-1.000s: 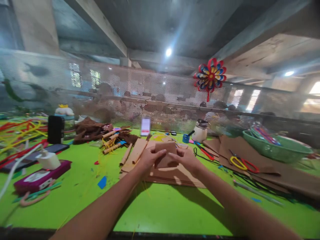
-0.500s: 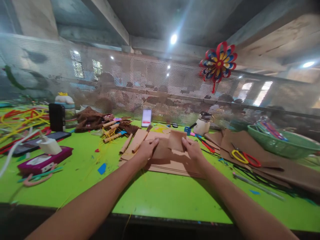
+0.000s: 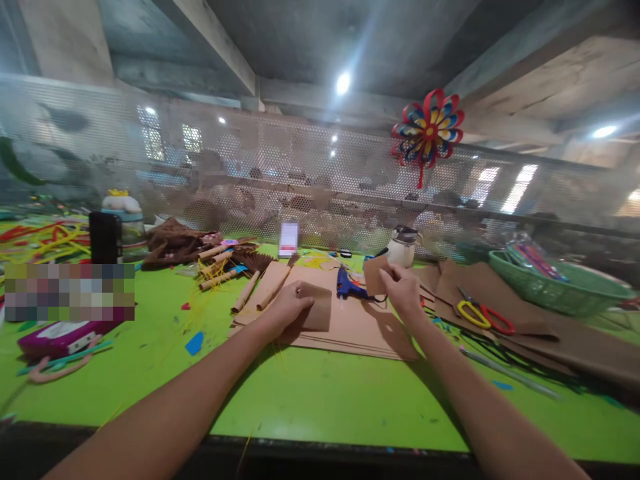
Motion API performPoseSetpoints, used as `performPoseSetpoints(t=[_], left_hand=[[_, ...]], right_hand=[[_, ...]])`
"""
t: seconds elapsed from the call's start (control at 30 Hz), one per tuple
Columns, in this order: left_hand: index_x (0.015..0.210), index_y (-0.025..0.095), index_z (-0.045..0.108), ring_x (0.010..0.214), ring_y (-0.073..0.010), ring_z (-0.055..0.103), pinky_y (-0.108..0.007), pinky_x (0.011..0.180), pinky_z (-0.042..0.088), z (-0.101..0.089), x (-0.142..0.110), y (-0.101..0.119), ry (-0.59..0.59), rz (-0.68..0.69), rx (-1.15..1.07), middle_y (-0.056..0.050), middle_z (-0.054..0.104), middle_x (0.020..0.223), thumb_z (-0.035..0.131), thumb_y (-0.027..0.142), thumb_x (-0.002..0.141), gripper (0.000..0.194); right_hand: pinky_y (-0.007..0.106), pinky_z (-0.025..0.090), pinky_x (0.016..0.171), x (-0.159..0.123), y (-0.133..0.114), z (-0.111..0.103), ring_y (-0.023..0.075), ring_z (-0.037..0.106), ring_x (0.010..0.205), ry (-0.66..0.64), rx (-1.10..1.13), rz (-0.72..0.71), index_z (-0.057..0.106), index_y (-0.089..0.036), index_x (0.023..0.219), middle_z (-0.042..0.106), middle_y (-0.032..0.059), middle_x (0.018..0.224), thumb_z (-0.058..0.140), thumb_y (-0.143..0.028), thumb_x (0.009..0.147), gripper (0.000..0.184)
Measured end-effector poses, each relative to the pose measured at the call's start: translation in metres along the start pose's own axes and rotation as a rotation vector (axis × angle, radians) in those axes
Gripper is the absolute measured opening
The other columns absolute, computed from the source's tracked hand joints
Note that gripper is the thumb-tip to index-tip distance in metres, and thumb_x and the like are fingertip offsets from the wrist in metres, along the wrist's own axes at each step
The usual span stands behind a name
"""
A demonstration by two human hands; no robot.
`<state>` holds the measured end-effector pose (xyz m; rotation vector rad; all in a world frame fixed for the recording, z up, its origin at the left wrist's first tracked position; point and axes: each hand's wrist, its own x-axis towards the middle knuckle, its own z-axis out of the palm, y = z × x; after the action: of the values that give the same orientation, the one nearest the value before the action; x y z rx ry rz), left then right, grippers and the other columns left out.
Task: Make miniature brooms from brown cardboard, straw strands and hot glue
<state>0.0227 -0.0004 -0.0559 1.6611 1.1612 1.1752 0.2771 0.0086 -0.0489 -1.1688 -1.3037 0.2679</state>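
Above a stack of tan paper sheets (image 3: 360, 337), my left hand (image 3: 293, 307) pinches a brown paper piece (image 3: 319, 310) by its left part. Held up to the right, a smaller brown paper piece (image 3: 375, 277) is gripped between the thumb and fingers of my right hand (image 3: 403, 287). The two pieces are apart. Between them a blue glue gun (image 3: 350, 285) lies on the sheets, its handle end partly hidden behind the right piece. Rolled brown paper tubes (image 3: 273, 288) rest at the stack's left side.
Scissors (image 3: 485, 317) lie on brown paper at the right, before a green basket (image 3: 560, 283). A white jug (image 3: 401, 247) stands behind my right hand. At the left are a purple power strip (image 3: 65, 337) and a black phone (image 3: 105, 238). The green table (image 3: 310, 407) ends near my forearms.
My hands have moved apart, the left one slightly down and left, the right one to the right, each with its paper piece. The glue gun now shows between them.
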Motion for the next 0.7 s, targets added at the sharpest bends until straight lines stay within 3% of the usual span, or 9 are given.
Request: performPoseSetpoints(t=[0.1,0.23,0.37,0.43,0.5,0.63,0.7], left_hand=[[0.082,0.013,0.061,0.072,-0.0204,0.058,-0.029,0.061,0.042,0.002,0.002,-0.003,-0.095,0.021,0.098,-0.007,0.066,0.081,0.059,0.029,0.064,0.024],[0.080,0.012,0.064,0.067,-0.0190,0.057,-0.028,0.058,0.041,-0.001,0.000,0.002,-0.222,0.001,0.164,-0.006,0.066,0.076,0.058,0.030,0.065,0.025],[0.076,0.012,0.068,0.064,-0.0186,0.057,-0.027,0.057,0.040,-0.005,-0.012,0.018,-0.565,-0.030,0.097,-0.005,0.067,0.073,0.060,0.028,0.062,0.022],[0.076,0.013,0.069,0.064,-0.0190,0.057,-0.027,0.057,0.041,-0.006,-0.017,0.026,-0.621,-0.011,0.027,-0.006,0.067,0.073,0.060,0.027,0.062,0.022],[0.075,0.014,0.070,0.064,-0.0189,0.057,-0.027,0.057,0.041,-0.008,-0.016,0.030,-0.584,0.022,-0.014,-0.005,0.067,0.072,0.059,0.026,0.062,0.021],[0.066,0.014,0.068,0.061,-0.0169,0.054,-0.025,0.057,0.040,-0.015,-0.001,0.029,-0.309,0.100,0.009,-0.003,0.065,0.066,0.058,0.022,0.056,0.016],[0.064,0.014,0.068,0.056,-0.0160,0.052,-0.024,0.053,0.038,-0.020,0.006,0.026,-0.231,0.080,0.081,-0.002,0.064,0.061,0.058,0.021,0.054,0.016]], right_hand=[[0.029,0.043,0.064,-0.014,-0.011,0.010,0.0182,0.056,0.069,-0.081,-0.177,-0.205,0.067,-0.012,0.085,0.067,0.0073,0.080,0.047,-0.030,0.081,0.027],[0.027,0.041,0.068,-0.044,-0.018,0.035,0.0169,0.055,0.073,-0.319,-0.272,-0.384,0.070,-0.017,0.085,0.066,0.0057,0.078,0.050,-0.019,0.081,0.020],[0.025,0.040,0.066,-0.059,-0.016,0.051,0.0155,0.054,0.074,-0.529,-0.381,-0.474,0.069,-0.019,0.095,0.064,0.0057,0.080,0.051,-0.013,0.080,0.024],[0.024,0.040,0.066,-0.061,-0.016,0.054,0.0158,0.054,0.076,-0.644,-0.441,-0.524,0.068,-0.019,0.095,0.063,0.0059,0.083,0.055,-0.013,0.077,0.022],[0.024,0.040,0.067,-0.061,-0.018,0.056,0.0164,0.053,0.078,-0.702,-0.494,-0.568,0.067,-0.017,0.093,0.062,0.0065,0.086,0.059,-0.014,0.074,0.021],[0.026,0.039,0.067,-0.063,-0.021,0.063,0.0173,0.050,0.075,-0.651,-0.647,-0.628,0.066,-0.015,0.095,0.061,0.0083,0.083,0.053,-0.013,0.078,0.021],[0.028,0.039,0.069,-0.065,-0.020,0.066,0.0179,0.050,0.077,-0.631,-0.674,-0.628,0.067,-0.015,0.088,0.061,0.0087,0.081,0.052,-0.012,0.079,0.018]])
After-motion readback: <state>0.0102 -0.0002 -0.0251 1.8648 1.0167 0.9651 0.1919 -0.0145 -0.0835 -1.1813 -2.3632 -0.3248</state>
